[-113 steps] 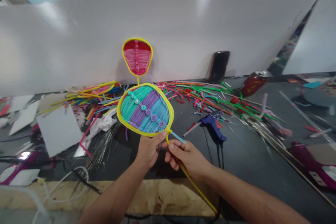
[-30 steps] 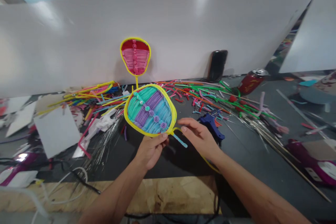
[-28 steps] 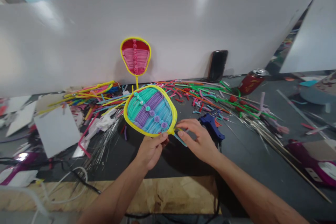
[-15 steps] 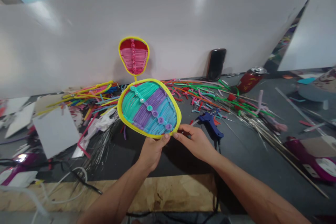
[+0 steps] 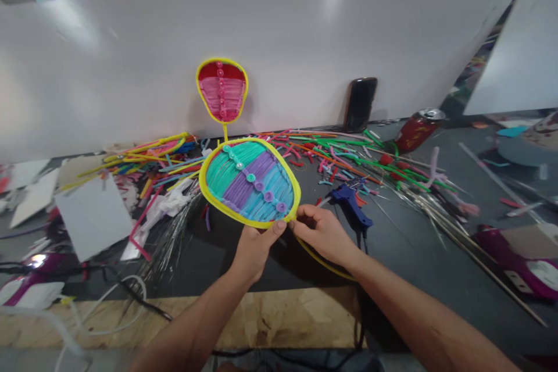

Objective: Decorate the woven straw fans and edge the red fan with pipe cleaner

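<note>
My left hand (image 5: pixel 255 250) pinches the lower edge of a rounded pipe-cleaner panel (image 5: pixel 261 177), filled with teal, purple and blue rows, a diagonal line of small rosettes and beads, and a yellow rim. At its lower right corner my right hand (image 5: pixel 325 235) has thumb and fingers closed on a yellow pipe cleaner (image 5: pixel 325 263), whose tail curves down under the wrist. Behind, a smaller pink and red panel (image 5: pixel 222 93) with a yellow rim stands on a yellow stem against the white board.
A blue glue gun (image 5: pixel 352 206) lies just right of my right hand. Loose pipe cleaners (image 5: pixel 152 154) cover the back of the dark table. A phone (image 5: pixel 361 104) leans on the white board (image 5: pixel 283 40), near a red can (image 5: pixel 416 131). Wires and a white card (image 5: pixel 93 218) lie left.
The panel has tilted back a little, its top edge lower. A yellow pipe cleaner's tail now shows below my right hand. Both hands keep their places at the lower edge.
</note>
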The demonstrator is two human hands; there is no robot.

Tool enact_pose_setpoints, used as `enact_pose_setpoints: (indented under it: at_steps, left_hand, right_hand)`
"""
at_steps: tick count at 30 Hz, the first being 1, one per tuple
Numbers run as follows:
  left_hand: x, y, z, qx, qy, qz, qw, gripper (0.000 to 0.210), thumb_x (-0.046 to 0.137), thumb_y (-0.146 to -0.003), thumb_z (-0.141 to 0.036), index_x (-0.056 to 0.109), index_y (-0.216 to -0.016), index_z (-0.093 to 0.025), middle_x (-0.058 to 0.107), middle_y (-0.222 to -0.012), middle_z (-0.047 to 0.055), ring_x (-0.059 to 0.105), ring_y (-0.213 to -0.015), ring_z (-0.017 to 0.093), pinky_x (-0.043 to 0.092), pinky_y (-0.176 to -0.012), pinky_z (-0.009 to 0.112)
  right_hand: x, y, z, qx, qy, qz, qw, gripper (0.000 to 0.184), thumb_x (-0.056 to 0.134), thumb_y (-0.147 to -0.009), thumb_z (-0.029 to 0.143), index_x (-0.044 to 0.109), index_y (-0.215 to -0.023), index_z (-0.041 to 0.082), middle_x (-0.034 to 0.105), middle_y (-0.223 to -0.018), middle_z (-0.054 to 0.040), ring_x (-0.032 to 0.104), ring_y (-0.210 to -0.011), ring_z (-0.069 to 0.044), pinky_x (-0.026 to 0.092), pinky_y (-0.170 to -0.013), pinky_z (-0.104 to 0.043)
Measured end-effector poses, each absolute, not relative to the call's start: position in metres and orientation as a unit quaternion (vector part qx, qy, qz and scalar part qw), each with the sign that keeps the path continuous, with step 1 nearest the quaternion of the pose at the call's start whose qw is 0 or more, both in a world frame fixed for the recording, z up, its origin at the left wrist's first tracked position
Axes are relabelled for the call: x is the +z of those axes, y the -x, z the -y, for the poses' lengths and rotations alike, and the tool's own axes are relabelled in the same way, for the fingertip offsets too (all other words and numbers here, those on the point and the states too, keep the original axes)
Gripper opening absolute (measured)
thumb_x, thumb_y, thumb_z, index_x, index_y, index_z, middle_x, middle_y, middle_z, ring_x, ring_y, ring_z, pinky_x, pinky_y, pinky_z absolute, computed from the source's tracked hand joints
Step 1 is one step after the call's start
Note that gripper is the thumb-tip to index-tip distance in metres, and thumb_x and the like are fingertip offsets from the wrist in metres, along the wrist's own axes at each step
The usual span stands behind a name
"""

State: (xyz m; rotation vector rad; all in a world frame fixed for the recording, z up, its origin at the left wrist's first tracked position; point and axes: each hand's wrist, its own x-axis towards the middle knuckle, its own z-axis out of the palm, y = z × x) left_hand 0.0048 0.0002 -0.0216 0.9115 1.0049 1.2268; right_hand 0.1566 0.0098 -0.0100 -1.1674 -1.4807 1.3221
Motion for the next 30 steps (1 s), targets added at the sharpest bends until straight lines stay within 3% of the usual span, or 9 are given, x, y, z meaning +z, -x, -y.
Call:
enact_pose_setpoints:
  at_steps: [7, 18, 26, 30]
  left_hand:
    - [-0.022, -0.004, -0.001, 0.532, -0.41, -0.434, 0.601, 0.026, 0.072, -0.073, -0.025, 0.069, -0.097, -0.016, 0.071, -0.1, 0.006, 0.062, -0.097, 0.019, 0.043, -0.095, 0.033]
    - [-0.018, -0.004, 0.004, 0.493, -0.466, -0.503, 0.536, 0.025, 0.071, -0.073, -0.031, 0.071, -0.093, -0.017, 0.072, -0.096, 0.005, 0.064, -0.093, 0.02, 0.045, -0.09, 0.031]
    - [-0.018, -0.009, 0.005, 0.491, -0.462, -0.49, 0.552, 0.027, 0.069, -0.075, -0.031, 0.07, -0.098, -0.018, 0.071, -0.102, 0.005, 0.063, -0.099, 0.02, 0.043, -0.095, 0.031]
    - [-0.02, -0.01, 0.005, 0.497, -0.457, -0.483, 0.557, 0.027, 0.069, -0.076, -0.03, 0.069, -0.1, -0.017, 0.071, -0.104, 0.006, 0.062, -0.1, 0.02, 0.042, -0.097, 0.032]
  right_hand:
    - [-0.018, -0.159, -0.012, 0.597, 0.414, 0.542, 0.422, 0.027, 0.062, -0.075, 0.042, 0.059, -0.075, 0.015, 0.048, -0.063, 0.0039, 0.039, -0.056, -0.008, 0.032, -0.053, -0.021]
    - [-0.021, -0.154, -0.013, 0.58, 0.432, 0.54, 0.43, 0.01, 0.055, -0.07, 0.026, 0.056, -0.071, 0.017, 0.051, -0.064, 0.0038, 0.043, -0.058, -0.009, 0.036, -0.056, -0.022]
    - [-0.023, -0.151, -0.01, 0.482, 0.503, 0.586, 0.414, 0.006, 0.05, -0.068, 0.022, 0.053, -0.067, 0.017, 0.043, -0.06, 0.0055, 0.037, -0.056, -0.009, 0.031, -0.051, -0.02]
    - [-0.021, -0.151, -0.007, 0.409, 0.525, 0.629, 0.402, 0.007, 0.05, -0.072, 0.022, 0.055, -0.07, 0.017, 0.047, -0.061, 0.0046, 0.039, -0.057, -0.01, 0.032, -0.053, -0.021]
